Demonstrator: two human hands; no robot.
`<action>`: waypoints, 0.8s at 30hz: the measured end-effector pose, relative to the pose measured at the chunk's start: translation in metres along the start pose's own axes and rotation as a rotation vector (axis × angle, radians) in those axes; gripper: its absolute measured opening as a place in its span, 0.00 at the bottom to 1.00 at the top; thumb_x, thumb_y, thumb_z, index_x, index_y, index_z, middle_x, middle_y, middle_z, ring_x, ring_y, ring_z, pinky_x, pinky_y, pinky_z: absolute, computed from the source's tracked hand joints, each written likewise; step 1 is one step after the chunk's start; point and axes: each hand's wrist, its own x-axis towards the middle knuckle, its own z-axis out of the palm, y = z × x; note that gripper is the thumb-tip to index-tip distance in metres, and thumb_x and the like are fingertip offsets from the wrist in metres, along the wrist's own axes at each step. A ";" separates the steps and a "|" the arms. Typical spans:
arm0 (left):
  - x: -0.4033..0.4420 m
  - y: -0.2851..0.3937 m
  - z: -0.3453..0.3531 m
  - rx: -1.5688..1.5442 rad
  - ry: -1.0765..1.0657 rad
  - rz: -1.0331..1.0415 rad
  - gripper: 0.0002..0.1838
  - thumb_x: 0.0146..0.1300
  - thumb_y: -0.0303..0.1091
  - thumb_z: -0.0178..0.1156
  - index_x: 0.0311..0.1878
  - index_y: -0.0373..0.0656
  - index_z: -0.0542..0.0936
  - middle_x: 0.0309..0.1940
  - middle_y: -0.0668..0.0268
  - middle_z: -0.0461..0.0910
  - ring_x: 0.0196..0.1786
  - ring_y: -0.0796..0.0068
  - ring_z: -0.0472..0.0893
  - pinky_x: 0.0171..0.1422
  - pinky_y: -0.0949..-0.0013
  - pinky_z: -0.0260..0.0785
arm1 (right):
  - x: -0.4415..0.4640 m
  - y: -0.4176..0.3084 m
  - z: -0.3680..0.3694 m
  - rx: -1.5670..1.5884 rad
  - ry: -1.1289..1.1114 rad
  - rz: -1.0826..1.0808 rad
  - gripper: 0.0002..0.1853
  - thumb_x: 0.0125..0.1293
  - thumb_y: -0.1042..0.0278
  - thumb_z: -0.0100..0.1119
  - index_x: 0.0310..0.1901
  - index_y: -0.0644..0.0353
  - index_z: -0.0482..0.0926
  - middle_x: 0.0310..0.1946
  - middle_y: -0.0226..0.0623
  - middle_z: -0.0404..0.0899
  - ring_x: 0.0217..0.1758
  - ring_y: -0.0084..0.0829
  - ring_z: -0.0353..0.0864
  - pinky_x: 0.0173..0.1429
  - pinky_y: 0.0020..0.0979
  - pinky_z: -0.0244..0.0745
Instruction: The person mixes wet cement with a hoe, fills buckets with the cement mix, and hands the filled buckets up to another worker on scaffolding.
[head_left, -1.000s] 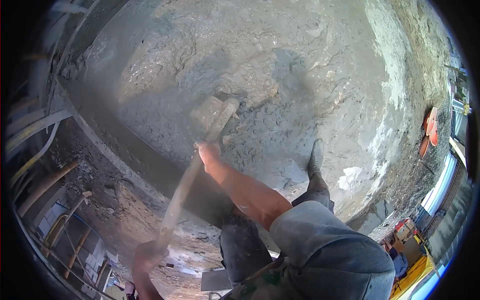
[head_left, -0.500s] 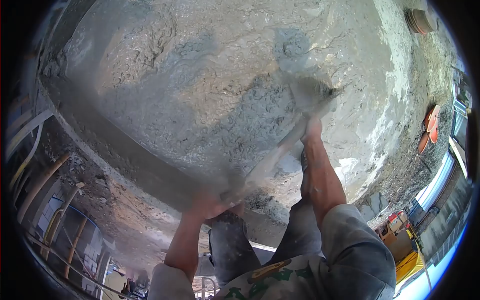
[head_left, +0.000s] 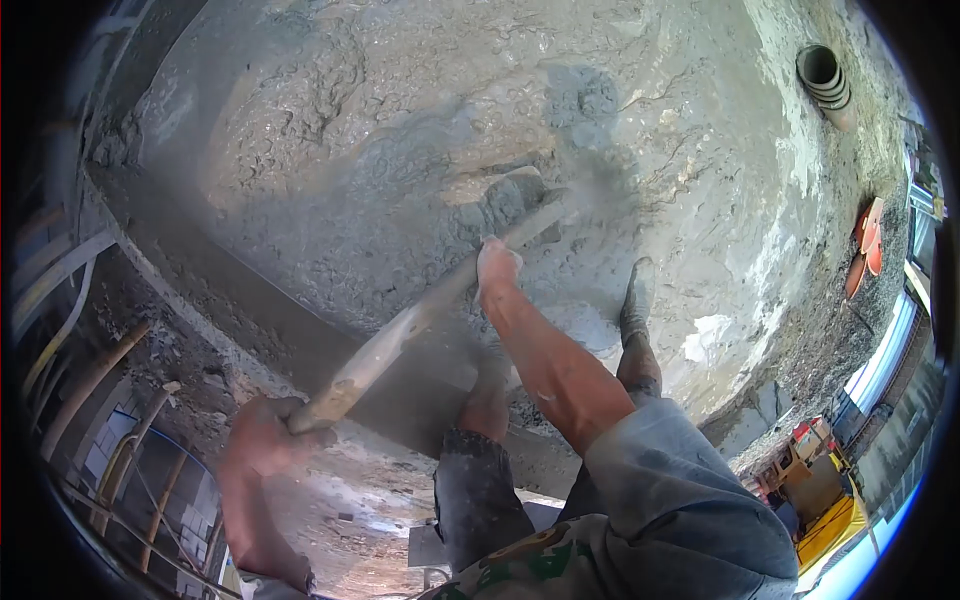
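A shovel with a long pale wooden handle [head_left: 385, 350] slants across the view, from lower left to upper right. My left hand [head_left: 265, 435] is closed round its near end, beyond the edge of the slab, and looks blurred. Farther up the shaft, close to the head, my right hand [head_left: 497, 265] grips it. The shovel's head [head_left: 515, 195] is at the wet concrete [head_left: 330, 240], smeared grey and partly blurred, so its outline is hard to make out. My legs are below, with one dark muddy boot [head_left: 635, 295] on the concrete.
A low concrete-smeared edge [head_left: 240, 300] borders the pour at left. Poles [head_left: 95, 385] stand beyond it. At right are stacked buckets [head_left: 825, 80], an orange object [head_left: 868, 245] and a yellow sheet [head_left: 830, 535] by boxes.
Both hands have moved left with the shovel; my left hand swung out past the edge. The shovel's head came left across the concrete. My grip stays closed on the handle.
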 end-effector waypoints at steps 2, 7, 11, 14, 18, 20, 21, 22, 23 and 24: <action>-0.032 -0.043 0.007 -0.101 0.021 -0.061 0.19 0.40 0.44 0.71 0.27 0.36 0.81 0.17 0.67 0.77 0.21 0.77 0.74 0.29 0.70 0.67 | -0.034 0.050 0.006 -0.198 -0.149 0.040 0.18 0.52 0.59 0.58 0.33 0.71 0.75 0.28 0.48 0.75 0.29 0.39 0.74 0.36 0.40 0.69; -0.087 -0.193 0.019 -0.119 0.521 -0.501 0.40 0.46 0.59 0.61 0.48 0.27 0.73 0.42 0.50 0.76 0.43 0.67 0.75 0.47 0.67 0.66 | -0.150 0.060 0.030 -0.028 -0.345 0.279 0.25 0.49 0.58 0.62 0.40 0.74 0.73 0.39 0.48 0.75 0.42 0.37 0.74 0.49 0.36 0.67; -0.130 -0.171 0.014 -0.071 0.505 -0.498 0.43 0.51 0.63 0.55 0.53 0.27 0.70 0.48 0.47 0.74 0.50 0.61 0.72 0.57 0.66 0.62 | -0.155 0.093 -0.007 0.199 -0.535 0.432 0.25 0.45 0.58 0.66 0.39 0.71 0.75 0.36 0.44 0.77 0.38 0.38 0.75 0.44 0.35 0.68; -0.108 -0.146 0.061 -0.134 0.456 -0.345 0.36 0.54 0.60 0.55 0.48 0.29 0.74 0.44 0.54 0.76 0.46 0.68 0.73 0.52 0.67 0.63 | -0.128 0.027 -0.084 0.229 -0.465 0.445 0.18 0.47 0.61 0.64 0.34 0.66 0.75 0.28 0.37 0.75 0.30 0.31 0.73 0.36 0.34 0.68; -0.015 0.023 0.145 -0.422 -0.059 -0.198 0.26 0.57 0.50 0.56 0.46 0.33 0.76 0.41 0.53 0.78 0.45 0.65 0.77 0.49 0.64 0.66 | 0.031 0.010 -0.191 0.290 -0.127 -0.030 0.17 0.49 0.65 0.61 0.34 0.73 0.75 0.28 0.40 0.75 0.31 0.30 0.72 0.36 0.33 0.68; 0.042 0.075 0.215 -0.330 -0.246 0.161 0.25 0.57 0.49 0.54 0.49 0.37 0.76 0.38 0.54 0.79 0.42 0.60 0.77 0.48 0.63 0.66 | 0.088 -0.066 -0.269 0.216 0.007 -0.100 0.16 0.49 0.66 0.60 0.31 0.72 0.73 0.26 0.41 0.74 0.27 0.31 0.72 0.33 0.34 0.69; 0.060 0.117 0.242 -0.227 -0.337 0.448 0.29 0.55 0.51 0.55 0.56 0.41 0.71 0.38 0.54 0.78 0.43 0.59 0.77 0.50 0.61 0.65 | 0.081 -0.123 -0.290 0.140 0.156 -0.189 0.15 0.48 0.67 0.60 0.31 0.71 0.71 0.25 0.41 0.73 0.24 0.31 0.73 0.30 0.33 0.70; 0.069 0.163 0.267 -0.080 -0.412 0.533 0.33 0.52 0.54 0.56 0.58 0.45 0.69 0.37 0.54 0.78 0.42 0.58 0.77 0.50 0.60 0.65 | 0.143 -0.130 -0.325 -0.033 0.312 -0.322 0.14 0.47 0.68 0.60 0.32 0.70 0.71 0.23 0.41 0.72 0.21 0.31 0.73 0.26 0.33 0.71; 0.075 0.212 0.285 -0.099 -0.471 0.567 0.30 0.52 0.55 0.58 0.53 0.44 0.71 0.36 0.55 0.78 0.40 0.58 0.77 0.48 0.61 0.65 | 0.140 -0.170 -0.341 0.009 0.304 -0.350 0.14 0.47 0.69 0.61 0.33 0.70 0.71 0.23 0.41 0.73 0.20 0.31 0.73 0.23 0.32 0.71; 0.083 0.252 0.301 -0.181 -0.531 0.587 0.36 0.46 0.54 0.63 0.53 0.37 0.71 0.36 0.53 0.79 0.40 0.58 0.79 0.44 0.63 0.67 | 0.162 -0.192 -0.360 0.033 0.301 -0.375 0.14 0.47 0.70 0.61 0.34 0.70 0.71 0.23 0.39 0.72 0.19 0.31 0.73 0.21 0.32 0.70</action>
